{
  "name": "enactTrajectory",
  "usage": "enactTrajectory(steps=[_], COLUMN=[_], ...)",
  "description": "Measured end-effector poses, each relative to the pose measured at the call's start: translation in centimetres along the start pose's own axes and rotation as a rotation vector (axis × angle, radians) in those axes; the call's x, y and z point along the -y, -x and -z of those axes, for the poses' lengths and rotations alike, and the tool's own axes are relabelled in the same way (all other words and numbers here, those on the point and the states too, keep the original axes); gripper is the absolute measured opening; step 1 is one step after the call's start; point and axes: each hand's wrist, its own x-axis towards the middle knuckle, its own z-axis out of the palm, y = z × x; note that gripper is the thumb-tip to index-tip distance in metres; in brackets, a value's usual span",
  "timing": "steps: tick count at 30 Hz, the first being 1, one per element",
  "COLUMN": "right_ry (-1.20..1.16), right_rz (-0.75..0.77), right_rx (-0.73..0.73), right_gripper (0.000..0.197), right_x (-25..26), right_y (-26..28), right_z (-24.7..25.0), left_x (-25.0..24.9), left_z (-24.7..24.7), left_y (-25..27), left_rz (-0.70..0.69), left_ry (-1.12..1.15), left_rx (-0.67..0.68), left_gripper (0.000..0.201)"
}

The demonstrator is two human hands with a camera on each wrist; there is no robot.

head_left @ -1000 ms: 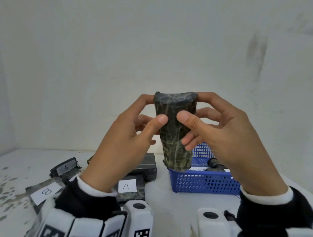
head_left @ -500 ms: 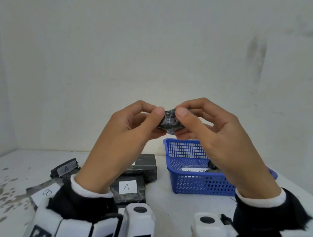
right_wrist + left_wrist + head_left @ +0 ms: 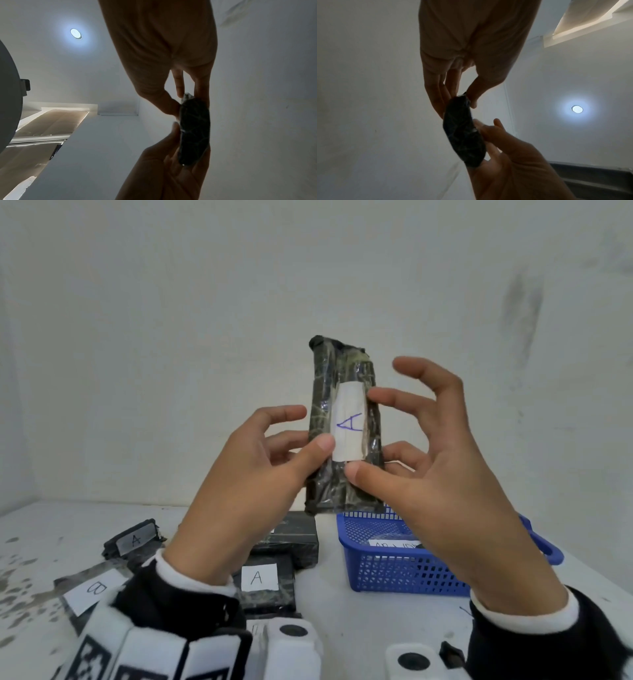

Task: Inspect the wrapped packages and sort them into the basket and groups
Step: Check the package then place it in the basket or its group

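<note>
The head camera looks forward and slightly down from behind the held package, close to it, with the blue basket below it. Both wrist cameras sit under this package and face up to the ceiling, very near. All three views share the package.

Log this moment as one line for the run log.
step: inspecting | held: wrapped package, upright above table, label "A" facing camera | left hand: pinching it | right hand: pinching it | blue basket: on table, at right
</note>
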Motion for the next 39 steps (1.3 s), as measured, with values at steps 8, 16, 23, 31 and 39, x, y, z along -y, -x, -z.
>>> enactTrajectory(steps=[8, 16, 23, 31, 39], right_ry=[0.054, 0.097, 0.147, 0.208, 0.252], right_rz=[-0.084, -0.106, -0.086, -0.123, -0.123], right_rx=[-0.033, -0.023, -0.032, -0.02, -0.026], right_gripper=[0.087, 0.058, 0.043, 0.035, 0.016], right_x=[-0.11, 0.02, 0.05, -0.25, -0.61], right_y=[-0.19, -0.35, -0.21, -0.41, -0.37], right_z=[0.07, 0.06, -0.01, -0.06, 0.24], left_x=[0.06, -0.15, -0.46, -0.49, -0.38], left_z=[-0.05, -0.11, 0.07, 0.02, 0.0], left_y=[0.11, 0.2, 0.45, 0.55, 0.59], left_rz=[-0.07, -0.082, -0.106, -0.122, -0.141], left_ry=[-0.026, -0.09, -0.171, -0.191, -0.207], left_rx=[0.013, 0.02, 0.012, -0.049, -0.036], left_gripper=[0.038, 0.023, 0.012, 0.012, 0.009])
